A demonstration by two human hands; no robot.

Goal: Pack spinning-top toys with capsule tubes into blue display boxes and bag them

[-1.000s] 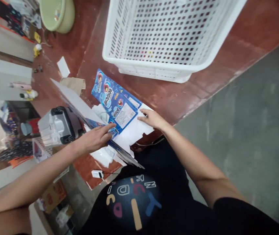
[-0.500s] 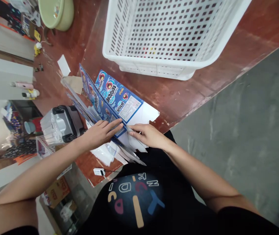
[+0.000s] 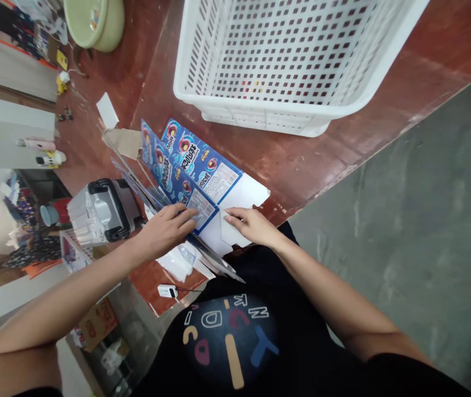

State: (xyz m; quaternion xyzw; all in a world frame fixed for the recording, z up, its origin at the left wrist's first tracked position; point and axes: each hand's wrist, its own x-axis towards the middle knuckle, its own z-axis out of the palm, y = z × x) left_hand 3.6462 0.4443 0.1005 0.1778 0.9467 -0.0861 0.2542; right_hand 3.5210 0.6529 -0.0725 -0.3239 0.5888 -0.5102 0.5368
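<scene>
Several flat blue printed cardboard box sheets with white flaps lie overlapped at the table's near edge. My right hand [image 3: 254, 226] pinches the white end flap of the upper blue cardboard sheet [image 3: 179, 179] between thumb and fingers. On that sheet's left side rests my left hand [image 3: 173, 223], its fingers a little bent and apart; its thumb is hidden. Another blue cardboard sheet [image 3: 218, 168] lies flat on the table, partly under the upper one. More sheets [image 3: 214, 259] stand tilted edge-on below my left hand, against my body.
A white perforated basket [image 3: 264, 113] stands beyond the sheets, and a pale green tub [image 3: 113, 27] is at upper left. Left of the sheets are a grey and black case [image 3: 113, 209], a brown paper piece [image 3: 123, 142] and a small white device [image 3: 167, 290]. A person [image 3: 32, 253] is in the background.
The upper blue sheet has tipped down from steeply tilted to nearly flat, over the lower one. My left hand has shifted slightly left; my right hand keeps to the white flap end.
</scene>
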